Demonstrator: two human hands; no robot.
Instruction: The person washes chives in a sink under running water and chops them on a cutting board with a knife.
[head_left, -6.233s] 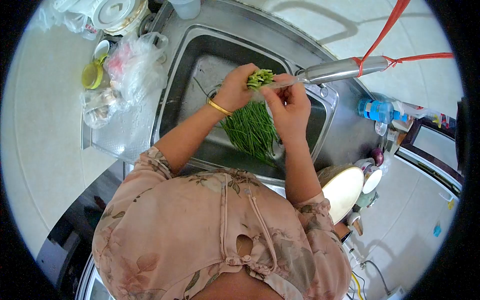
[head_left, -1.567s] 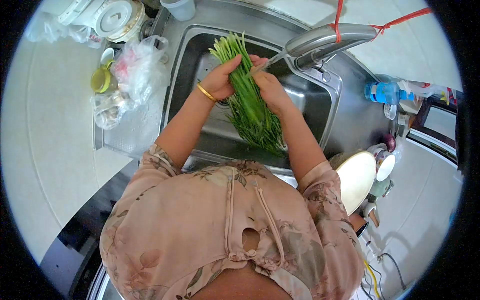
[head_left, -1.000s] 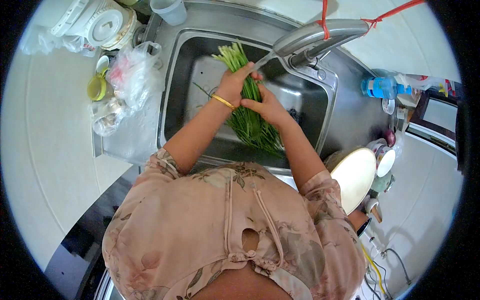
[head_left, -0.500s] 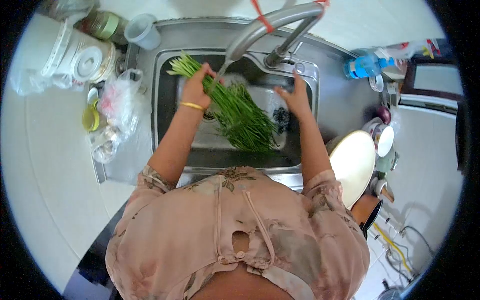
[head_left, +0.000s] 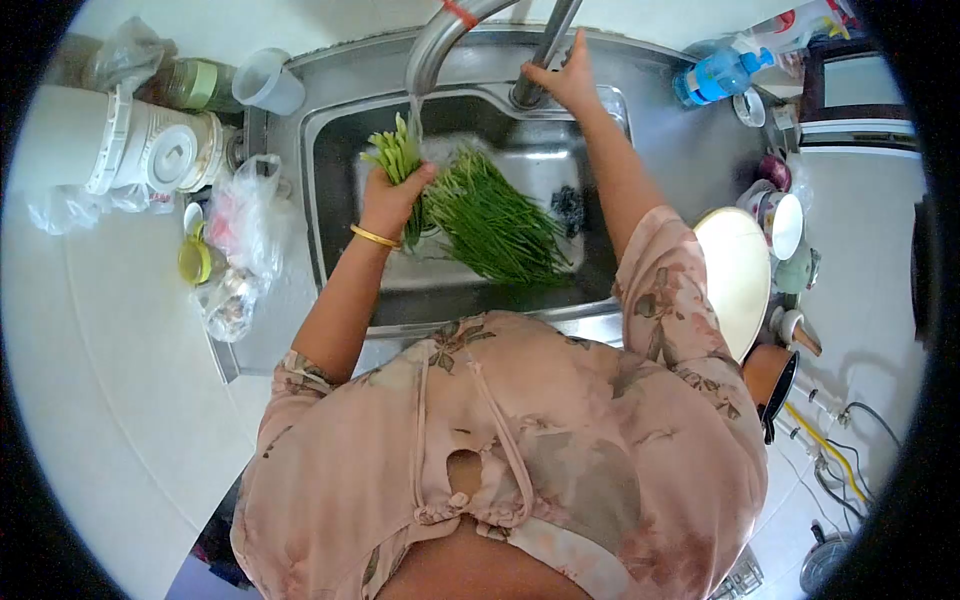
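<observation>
My left hand (head_left: pixel 393 203) is closed round a bunch of chives (head_left: pixel 394 150). Their pale cut ends point up under the stream of water (head_left: pixel 416 112), and green leaves hang below my fist. Beside it a larger heap of chives (head_left: pixel 500 220) lies in the steel sink (head_left: pixel 345 130). Whether the two bunches join is hidden. My right hand (head_left: pixel 572 82) is up at the upright of the faucet (head_left: pixel 545 50), thumb and forefinger spread, the thumb close to the metal. That hand covers the faucet's handle, so contact cannot be made out.
A dark mesh-like clump (head_left: pixel 567 210) lies in the sink's right side. Plastic bags (head_left: pixel 250 220), a clear cup (head_left: pixel 268 82) and tubs (head_left: pixel 172 155) stand on the left. To the right are a blue bottle (head_left: pixel 715 78), stacked bowls (head_left: pixel 780 222) and a large pale round board (head_left: pixel 735 280).
My right hand has risen from over the sink to the faucet. My left hand has moved slightly down, its chives now more upright, with the larger heap lying apart from my fingers.
</observation>
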